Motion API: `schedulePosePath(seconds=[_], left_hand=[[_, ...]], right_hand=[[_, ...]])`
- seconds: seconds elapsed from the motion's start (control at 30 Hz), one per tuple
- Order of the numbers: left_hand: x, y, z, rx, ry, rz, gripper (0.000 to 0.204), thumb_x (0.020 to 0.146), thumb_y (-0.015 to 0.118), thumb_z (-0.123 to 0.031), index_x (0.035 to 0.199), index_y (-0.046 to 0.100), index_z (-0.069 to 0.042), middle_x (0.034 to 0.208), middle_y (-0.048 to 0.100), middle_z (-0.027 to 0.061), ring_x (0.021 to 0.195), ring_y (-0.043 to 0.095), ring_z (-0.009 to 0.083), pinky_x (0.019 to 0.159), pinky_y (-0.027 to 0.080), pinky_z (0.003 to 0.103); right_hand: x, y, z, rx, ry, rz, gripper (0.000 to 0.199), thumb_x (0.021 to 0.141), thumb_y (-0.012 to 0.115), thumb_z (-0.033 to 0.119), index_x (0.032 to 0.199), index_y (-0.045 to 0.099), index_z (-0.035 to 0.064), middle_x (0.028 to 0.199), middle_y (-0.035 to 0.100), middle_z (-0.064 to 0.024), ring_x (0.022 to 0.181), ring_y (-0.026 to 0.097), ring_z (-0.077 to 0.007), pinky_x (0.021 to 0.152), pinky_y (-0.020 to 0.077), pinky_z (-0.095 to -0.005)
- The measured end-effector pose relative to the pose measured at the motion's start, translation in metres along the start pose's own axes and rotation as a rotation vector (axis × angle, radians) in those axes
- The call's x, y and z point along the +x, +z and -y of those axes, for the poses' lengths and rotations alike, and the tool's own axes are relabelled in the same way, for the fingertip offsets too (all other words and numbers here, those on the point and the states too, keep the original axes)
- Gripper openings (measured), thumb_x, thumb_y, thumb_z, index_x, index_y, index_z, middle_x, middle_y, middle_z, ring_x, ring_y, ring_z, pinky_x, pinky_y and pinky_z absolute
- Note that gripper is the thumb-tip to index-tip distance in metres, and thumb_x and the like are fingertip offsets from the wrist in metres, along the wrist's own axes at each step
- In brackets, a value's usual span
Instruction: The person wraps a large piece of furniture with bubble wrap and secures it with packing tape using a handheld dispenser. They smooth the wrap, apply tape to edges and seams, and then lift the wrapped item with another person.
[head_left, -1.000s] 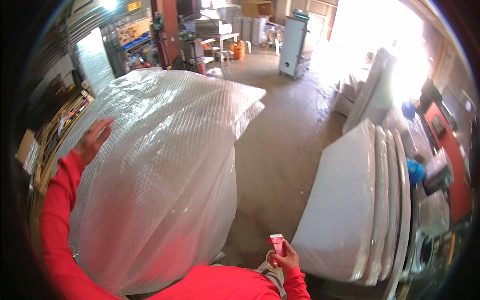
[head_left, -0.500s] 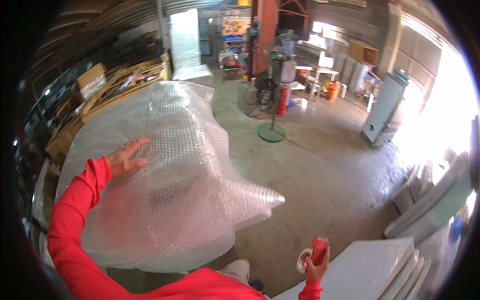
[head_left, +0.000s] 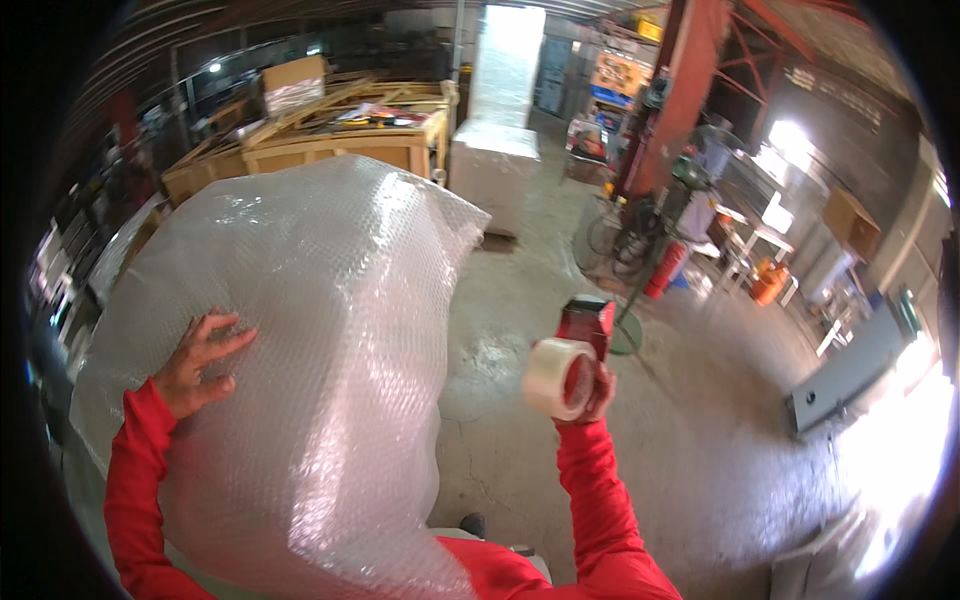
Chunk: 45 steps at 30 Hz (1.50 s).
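Note:
A large sheet of clear bubble wrap (head_left: pixel 340 300) drapes over a bulky object at my left, hiding what lies beneath. My left hand (head_left: pixel 203 365) rests on or just over the wrap, its fingers spread and holding nothing. Off to the right of the wrap, my right hand (head_left: pixel 603 395) is raised in the air, closed around a red tape dispenser (head_left: pixel 588 325). On the dispenser sits a wide roll of clear tape (head_left: pixel 545 378). Some of the right hand's fingers are hidden behind the roll.
Beyond the wrap stand a wooden crate (head_left: pixel 335 157) with tools on top and a wrapped box (head_left: pixel 492 180). A red fire extinguisher (head_left: pixel 666 270) and a pedestal fan's green base (head_left: pixel 627 335) are right of centre. A grey cabinet (head_left: pixel 850 370) stands at the right.
My right hand has risen from the lower right with the tape dispenser, now held farther forward. The view has turned leftward. My left hand stays spread at the wrap.

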<state>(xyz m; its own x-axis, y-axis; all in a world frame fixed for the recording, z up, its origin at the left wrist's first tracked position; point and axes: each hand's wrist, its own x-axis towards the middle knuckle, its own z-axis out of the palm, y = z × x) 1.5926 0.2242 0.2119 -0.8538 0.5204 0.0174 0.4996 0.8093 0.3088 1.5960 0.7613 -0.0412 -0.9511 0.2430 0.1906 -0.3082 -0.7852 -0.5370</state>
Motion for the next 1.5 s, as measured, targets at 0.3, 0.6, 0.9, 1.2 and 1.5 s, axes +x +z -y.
schedulePosePath(seconds=[0.3, 0.6, 0.9, 1.2, 1.5], left_hand=[[-0.104, 0.027, -0.075, -0.083, -0.575, -0.495, 0.083, 0.095, 0.040, -0.070, 0.150, 0.045, -0.007, 0.156, 0.038, 0.0147, 0.145, 0.034, 0.0322, 0.122, 0.019, 0.047], [-0.152, 0.334, -0.294, -1.375, -0.461, -1.764, 0.061, 0.104, 0.049, -0.045, 0.151, 0.040, -0.008, 0.154, 0.043, 0.0099, 0.141, 0.041, 0.0265, 0.119, 0.030, 0.042], [-0.070, 0.296, -0.343, -1.345, -0.432, -1.941, 0.087, 0.084, 0.039, -0.085, 0.137, 0.054, -0.018, 0.128, 0.063, 0.0109, 0.110, 0.063, 0.0346, 0.080, 0.053, 0.054], [-0.178, 0.214, -0.368, 0.718, -1.424, -0.701, 0.063, 0.064, 0.081, -0.006, 0.126, 0.068, -0.012, 0.119, 0.068, 0.0198, 0.118, 0.060, 0.0362, 0.104, 0.047, 0.043], [-0.185, 0.072, -0.376, -0.423, -1.183, -1.948, 0.039, 0.087, 0.071, -0.026, 0.121, 0.066, -0.008, 0.110, 0.069, 0.0054, 0.095, 0.067, 0.0212, 0.084, 0.054, 0.034]], right_hand=[[0.186, 0.022, -0.093, 0.304, 0.440, 0.251, 0.059, 0.086, 0.059, 0.052, 0.121, 0.063, 0.0053, 0.112, 0.068, -0.0130, 0.078, 0.058, -0.0238, 0.065, 0.0472, -0.0358], [0.281, 0.014, -0.142, 0.298, 0.685, 0.571, 0.068, 0.085, 0.058, 0.055, 0.134, 0.057, 0.0076, 0.127, 0.065, -0.0142, 0.112, 0.065, -0.0341, 0.094, 0.0545, -0.0497], [0.291, 0.012, -0.109, 0.130, 0.825, 0.685, 0.069, 0.089, 0.051, 0.060, 0.134, 0.058, 0.0082, 0.124, 0.066, -0.0124, 0.100, 0.066, -0.0268, 0.079, 0.0564, -0.0394], [0.345, 0.146, -0.024, 0.197, 0.593, 0.861, 0.055, 0.097, 0.053, 0.033, 0.144, 0.048, 0.0055, 0.132, 0.063, -0.0120, 0.120, 0.061, -0.0257, 0.102, 0.0501, -0.0417], [0.385, 0.247, 0.035, 0.207, 0.603, 0.835, 0.042, 0.095, 0.061, 0.031, 0.128, 0.060, 0.0040, 0.121, 0.069, -0.0094, 0.112, 0.065, -0.0241, 0.101, 0.0490, -0.0401]])
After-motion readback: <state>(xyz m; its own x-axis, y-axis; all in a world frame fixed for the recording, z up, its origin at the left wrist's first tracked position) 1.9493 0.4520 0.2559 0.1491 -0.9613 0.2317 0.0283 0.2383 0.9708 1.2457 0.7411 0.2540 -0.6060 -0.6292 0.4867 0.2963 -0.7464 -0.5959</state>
